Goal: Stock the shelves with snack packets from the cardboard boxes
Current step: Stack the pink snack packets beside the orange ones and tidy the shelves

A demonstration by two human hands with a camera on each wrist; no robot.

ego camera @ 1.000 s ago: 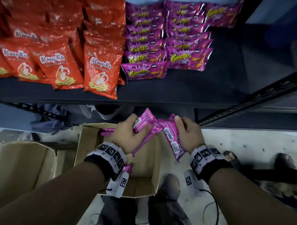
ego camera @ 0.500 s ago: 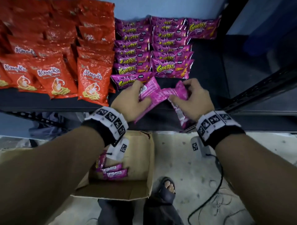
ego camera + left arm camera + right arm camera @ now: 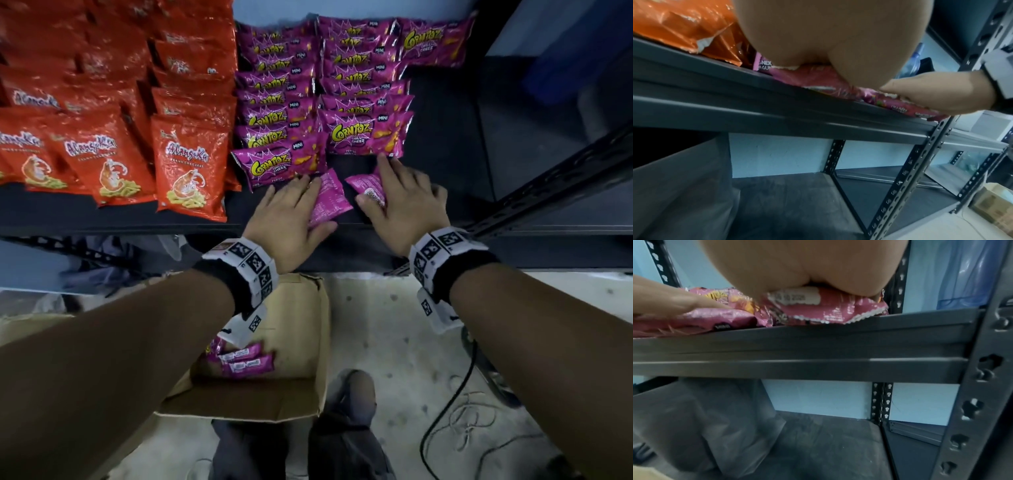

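Two small purple snack packets lie back-side up at the front of the dark shelf, just before the rows of purple Corntoz packets. My left hand lies flat, fingers straight, on the left packet. My right hand presses flat on the right packet, its index finger reaching the front Corntoz packet. The left wrist view shows my palm on a packet. In the right wrist view the other packet sits under my palm. Below stands the cardboard box, holding several purple packets.
Orange prawn-cracker bags fill the shelf's left part. The shelf's right part up to the slotted metal upright is bare. A second box sits at the left on the floor, and cables at the right. My feet are beneath.
Both hands rose from over the box to the shelf with a purple packet each. They gripped the packets before; now the packets lie on the shelf under flat hands.
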